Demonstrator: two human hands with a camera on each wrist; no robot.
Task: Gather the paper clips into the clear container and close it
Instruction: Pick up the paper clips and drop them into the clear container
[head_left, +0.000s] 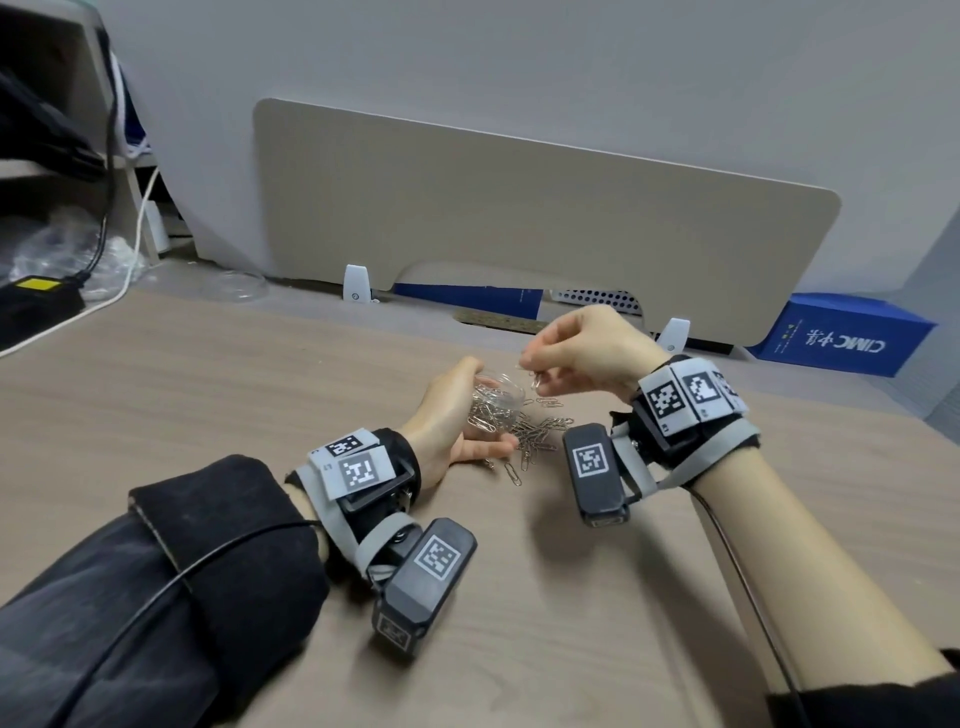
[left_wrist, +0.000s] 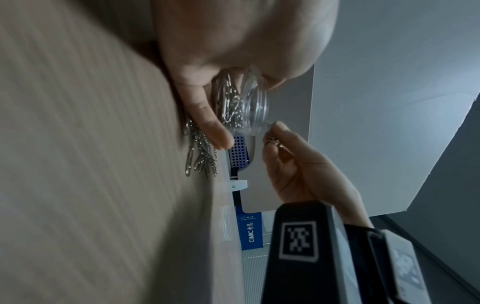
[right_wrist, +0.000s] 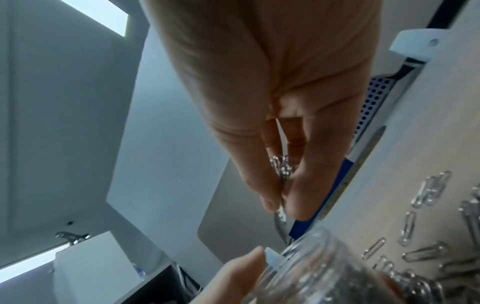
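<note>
Pinching a few paper clips (head_left: 535, 378) between thumb and fingertips, the right hand (head_left: 587, 353) hangs just above the mouth of the clear container (head_left: 498, 397). The left hand (head_left: 457, 421) curls around that tilted container, which holds many clips. A loose pile of clips (head_left: 540, 434) lies beside it on the desk (head_left: 208, 395).
</note>
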